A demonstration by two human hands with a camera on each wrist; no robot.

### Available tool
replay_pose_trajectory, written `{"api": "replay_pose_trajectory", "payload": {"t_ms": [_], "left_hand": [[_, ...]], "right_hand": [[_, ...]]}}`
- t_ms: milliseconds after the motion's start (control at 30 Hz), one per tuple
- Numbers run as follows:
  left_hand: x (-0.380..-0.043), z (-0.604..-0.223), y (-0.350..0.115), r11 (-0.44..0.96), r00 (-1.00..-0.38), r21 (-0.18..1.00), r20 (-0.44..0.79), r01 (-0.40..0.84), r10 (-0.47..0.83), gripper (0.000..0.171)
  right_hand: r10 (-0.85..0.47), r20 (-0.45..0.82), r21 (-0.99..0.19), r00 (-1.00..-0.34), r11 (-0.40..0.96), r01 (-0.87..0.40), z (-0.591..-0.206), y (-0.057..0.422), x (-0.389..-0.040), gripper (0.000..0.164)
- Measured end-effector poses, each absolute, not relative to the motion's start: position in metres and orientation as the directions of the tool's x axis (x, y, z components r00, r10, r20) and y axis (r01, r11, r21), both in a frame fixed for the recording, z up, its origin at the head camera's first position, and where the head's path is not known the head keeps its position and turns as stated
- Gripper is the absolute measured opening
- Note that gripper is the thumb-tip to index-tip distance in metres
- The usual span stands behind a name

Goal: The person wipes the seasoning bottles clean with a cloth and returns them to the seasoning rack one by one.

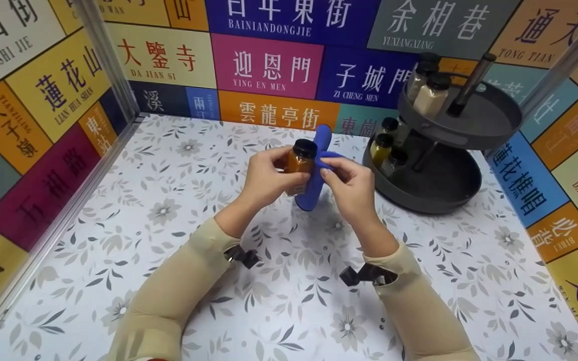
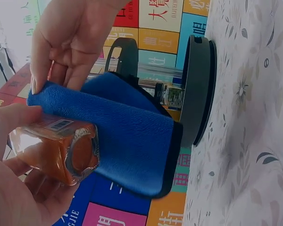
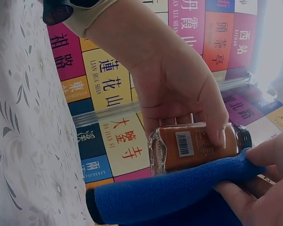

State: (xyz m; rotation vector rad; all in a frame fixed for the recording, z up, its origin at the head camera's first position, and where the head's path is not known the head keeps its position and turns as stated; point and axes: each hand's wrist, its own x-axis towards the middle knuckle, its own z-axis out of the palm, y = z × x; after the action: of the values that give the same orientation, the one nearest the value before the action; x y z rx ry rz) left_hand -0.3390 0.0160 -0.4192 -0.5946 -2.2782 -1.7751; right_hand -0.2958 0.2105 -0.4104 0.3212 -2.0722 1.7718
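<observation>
My left hand [image 1: 265, 176] grips a small glass jar [image 1: 299, 165] of orange-brown powder with a black lid, held upright above the table. A barcode label shows on the jar's side in the right wrist view. Close beside it, my right hand [image 1: 353, 183] pinches a blue cloth [image 2: 127, 136] with dark edging between thumb and fingers. The folded cloth hangs down along the jar, its upper part right at the lid in the right wrist view.
A dark two-tier round rack [image 1: 432, 200] stands to the right, with jars [image 1: 432, 94] on its upper tier and several more [image 1: 382, 149] below. The table [image 1: 168, 281] has a leaf-and-flower cover. Panels with street-name signs [image 1: 266, 65] wall in the back and sides.
</observation>
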Motion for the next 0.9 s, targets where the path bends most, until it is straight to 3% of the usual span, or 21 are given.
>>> {"api": "replay_pose_trajectory", "payload": {"t_ms": [233,633,900], "left_hand": [[-0.341,-0.421,0.013,0.216,-0.891,0.874,0.382,0.434,0.245,0.042],[-0.350,-0.422,0.008,0.114,-0.866,0.919,0.307,0.378,0.396,0.038],[-0.349,-0.419,0.006,0.160,-0.849,0.909,0.280,0.384,0.449,0.043]], "right_hand": [[0.084,0.416,-0.898,-0.905,0.193,-0.395,-0.416,0.210,-0.298,0.020],[0.046,0.387,-0.908,-0.921,0.191,-0.372,-0.414,0.216,-0.306,0.020],[0.026,0.371,-0.916,-0.928,0.176,-0.361,-0.415,0.218,-0.308,0.020]]}}
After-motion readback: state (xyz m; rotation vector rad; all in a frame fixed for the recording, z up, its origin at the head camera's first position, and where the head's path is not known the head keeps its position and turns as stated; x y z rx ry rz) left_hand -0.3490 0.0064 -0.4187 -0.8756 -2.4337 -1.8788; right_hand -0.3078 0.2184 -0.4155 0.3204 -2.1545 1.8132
